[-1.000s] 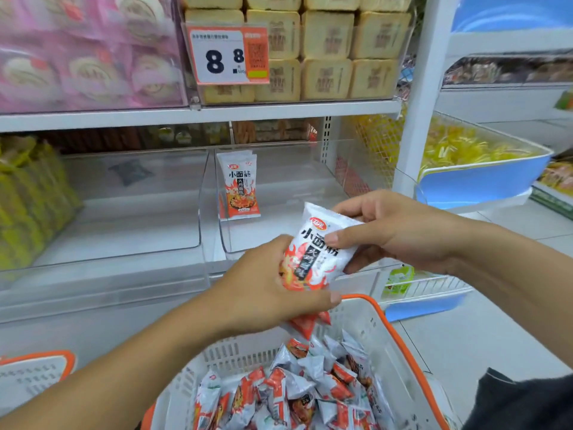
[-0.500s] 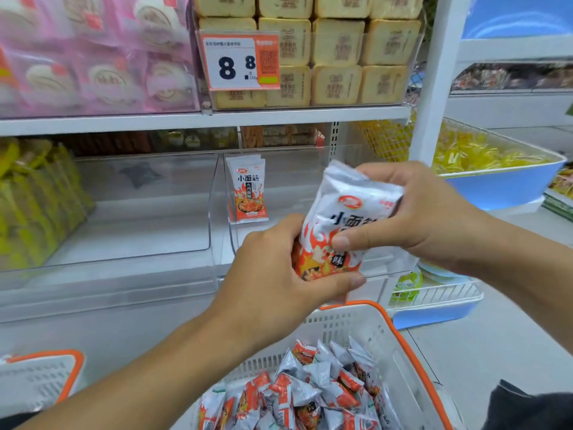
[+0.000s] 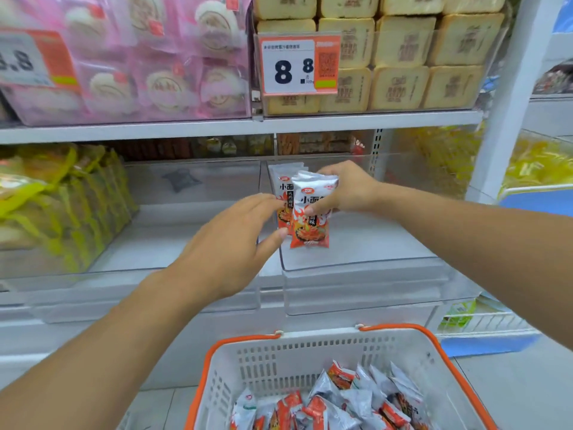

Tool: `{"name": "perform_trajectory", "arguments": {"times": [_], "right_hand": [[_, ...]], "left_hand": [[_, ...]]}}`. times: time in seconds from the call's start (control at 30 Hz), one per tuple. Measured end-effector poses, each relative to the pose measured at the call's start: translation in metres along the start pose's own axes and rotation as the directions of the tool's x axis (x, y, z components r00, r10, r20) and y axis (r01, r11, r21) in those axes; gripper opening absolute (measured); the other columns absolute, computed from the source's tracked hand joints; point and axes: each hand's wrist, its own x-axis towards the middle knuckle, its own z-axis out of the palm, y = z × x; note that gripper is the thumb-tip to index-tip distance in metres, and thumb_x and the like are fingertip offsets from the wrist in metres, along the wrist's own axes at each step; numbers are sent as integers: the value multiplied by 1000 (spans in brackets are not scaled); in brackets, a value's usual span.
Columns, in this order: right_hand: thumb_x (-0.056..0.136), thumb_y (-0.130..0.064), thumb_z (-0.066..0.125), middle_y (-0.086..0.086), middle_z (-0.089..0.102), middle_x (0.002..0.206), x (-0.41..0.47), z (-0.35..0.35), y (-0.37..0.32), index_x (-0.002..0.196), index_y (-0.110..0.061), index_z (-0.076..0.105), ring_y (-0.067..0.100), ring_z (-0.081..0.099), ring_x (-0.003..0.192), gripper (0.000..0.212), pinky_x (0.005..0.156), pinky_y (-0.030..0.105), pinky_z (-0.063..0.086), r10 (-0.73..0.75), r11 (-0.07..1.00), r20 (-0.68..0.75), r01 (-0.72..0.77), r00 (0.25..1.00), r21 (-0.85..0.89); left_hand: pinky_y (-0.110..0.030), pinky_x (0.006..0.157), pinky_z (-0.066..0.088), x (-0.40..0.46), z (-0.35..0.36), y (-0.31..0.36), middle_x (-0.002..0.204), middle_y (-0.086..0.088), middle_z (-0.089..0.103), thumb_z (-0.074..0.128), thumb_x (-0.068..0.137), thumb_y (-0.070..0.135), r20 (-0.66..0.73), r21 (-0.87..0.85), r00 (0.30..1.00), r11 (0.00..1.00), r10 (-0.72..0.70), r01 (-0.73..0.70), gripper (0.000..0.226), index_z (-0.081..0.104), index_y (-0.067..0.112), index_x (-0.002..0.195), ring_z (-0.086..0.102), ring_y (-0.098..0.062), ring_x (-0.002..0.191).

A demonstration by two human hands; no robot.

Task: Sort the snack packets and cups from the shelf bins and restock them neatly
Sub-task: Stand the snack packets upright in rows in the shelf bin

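Note:
A white and orange snack packet (image 3: 310, 225) stands upright inside the clear shelf bin (image 3: 356, 268), right in front of another packet of the same kind (image 3: 283, 193). My right hand (image 3: 347, 190) grips the front packet at its top and right side. My left hand (image 3: 229, 240) reaches in from the left with relaxed fingers; its fingertips and thumb touch the packets' left edge. Below, a white basket with an orange rim (image 3: 310, 352) holds several more of these packets (image 3: 335, 398).
A second clear bin (image 3: 173, 243) stands to the left. Yellow bags (image 3: 62, 197) fill the far left. On the shelf above sit pink cake packs (image 3: 155, 57), tan boxes (image 3: 403, 57) and a price tag (image 3: 297, 66). A blue tray (image 3: 533, 193) with yellow sweets stands right.
Both hands have moved up and forward from above the basket into the bin. The packet now stands in front of the other one, and my left hand has let go of it.

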Motion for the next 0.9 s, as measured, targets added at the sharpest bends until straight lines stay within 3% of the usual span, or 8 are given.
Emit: {"name": "perform_trajectory", "arguments": {"times": [0.1, 0.17, 0.33, 0.47, 0.57, 0.7, 0.8, 0.9], "right_hand": [[61, -17, 95, 1, 69, 103, 30, 23, -2, 114, -10, 68, 12, 63, 94, 60, 75, 23, 49, -26, 989, 19, 29, 999, -147], [57, -25, 97, 1, 59, 122, 43, 31, -1, 129, -15, 55, 16, 57, 111, 83, 83, 23, 43, -20, 980, -88, 3, 996, -199], [54, -37, 97, 9, 52, 136, 52, 37, -1, 142, -7, 33, 29, 51, 127, 112, 95, 32, 46, 171, 947, -223, -223, 960, -232], [59, -20, 95, 9, 69, 119, 54, 36, -3, 117, -5, 61, 25, 67, 106, 69, 89, 38, 58, 431, 902, 19, -431, 902, 16], [68, -5, 88, 14, 70, 117, 50, 39, -7, 117, -1, 63, 27, 67, 108, 56, 90, 40, 58, 489, 870, 194, -491, 850, -41], [67, 0, 88, 18, 72, 108, 50, 46, -11, 115, 4, 61, 31, 72, 97, 56, 88, 43, 59, 452, 892, 112, -445, 885, -84], [65, -11, 92, 14, 73, 105, 48, 46, -13, 107, 0, 64, 28, 73, 92, 52, 86, 42, 60, 434, 892, 65, -419, 899, -168], [67, -26, 92, 9, 69, 104, 37, 37, -17, 101, -3, 61, 25, 73, 91, 51, 84, 39, 60, 430, 873, 41, -403, 902, -276]], "left_hand": [[-20, 108, 26, 4, 5, -2, 155, 11, 34, 39, 102, 43, 3, -9, 1000, 1000, -16, 16, 50, 35, 28, 149, 28, -4, 138], [-23, 103, 32, 7, 7, -3, 147, 10, 42, 42, 102, 39, -16, -32, 1000, 999, -20, 19, 44, 41, 27, 144, 36, -7, 132], [-31, 94, 42, 10, 8, -2, 129, 13, 51, 42, 97, 38, -43, -54, 999, 998, -27, 25, 37, 49, 26, 131, 46, -10, 118], [-32, 95, 43, 9, 7, 0, 130, 10, 52, 42, 97, 38, -54, -37, 998, 999, -35, 33, 35, 51, 24, 128, 45, -10, 117], [-33, 95, 44, 7, 7, 2, 129, 9, 52, 42, 98, 36, -56, -36, 998, 999, -25, 23, 33, 51, 24, 127, 45, -11, 118], [-36, 94, 45, 9, 10, 2, 127, 7, 52, 44, 98, 32, -49, -6, 998, 1000, -28, 28, 30, 52, 21, 125, 46, -15, 119], [-37, 89, 46, 11, 11, 2, 119, 7, 53, 45, 98, 30, -64, -2, 998, 1000, -9, 9, 25, 53, 22, 119, 48, -15, 113], [-30, 95, 40, 8, 12, 3, 131, 5, 52, 44, 100, 31, -84, 14, 996, 1000, -9, 10, 31, 52, 20, 128, 45, -14, 121]]}}
